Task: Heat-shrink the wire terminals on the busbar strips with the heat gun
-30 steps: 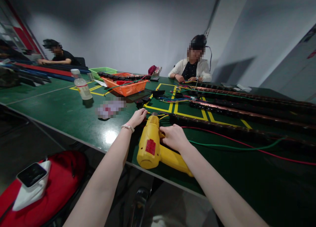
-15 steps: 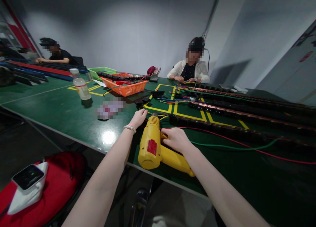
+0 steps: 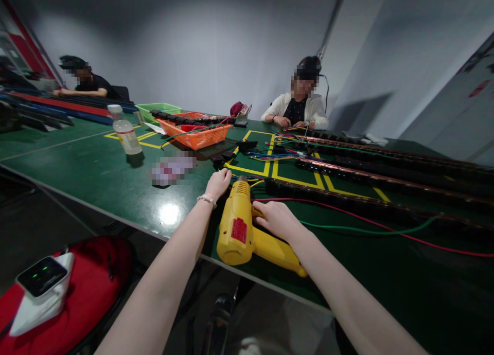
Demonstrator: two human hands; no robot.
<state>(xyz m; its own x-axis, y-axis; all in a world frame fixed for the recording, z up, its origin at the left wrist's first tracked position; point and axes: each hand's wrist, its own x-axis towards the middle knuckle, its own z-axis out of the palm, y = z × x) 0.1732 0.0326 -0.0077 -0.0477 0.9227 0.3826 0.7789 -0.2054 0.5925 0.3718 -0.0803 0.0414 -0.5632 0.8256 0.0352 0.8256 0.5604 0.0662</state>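
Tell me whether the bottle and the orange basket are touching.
Apart. The head view shows green tabletop between the bottle, standing at left, and the near wall of the orange basket.

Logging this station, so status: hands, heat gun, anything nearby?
Left hand closed beside nozzle. Right hand at yellow heat gun. Yellow wires near nozzle; orange basket beyond.

Yellow heat gun with red label, green table, orange basket
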